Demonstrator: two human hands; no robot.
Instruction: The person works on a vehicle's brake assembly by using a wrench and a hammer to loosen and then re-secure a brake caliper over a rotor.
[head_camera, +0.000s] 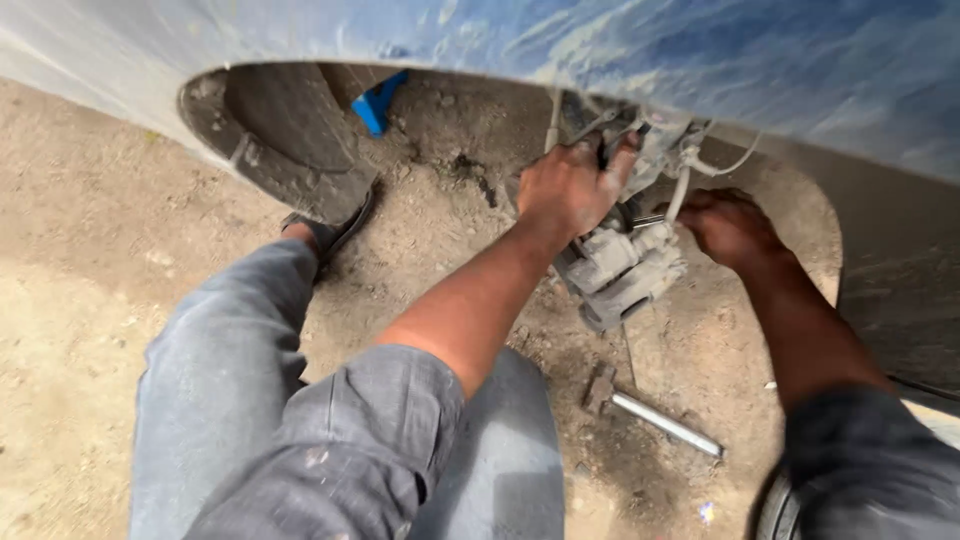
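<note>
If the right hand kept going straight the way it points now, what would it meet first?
The right hand points left, toward the grey brake caliper, which it seems already to touch; depth is unclear.

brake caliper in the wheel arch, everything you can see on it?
The brake caliper is a chunky grey metal casting, dusty and dull, with blocky lugs. It hangs tilted in the open wheel arch, off any wheel, above the dirt ground. The left hand grips the parts just above it; the right hand sits at its right side. A thin pale hose runs up from it. Its back is hidden.
</note>
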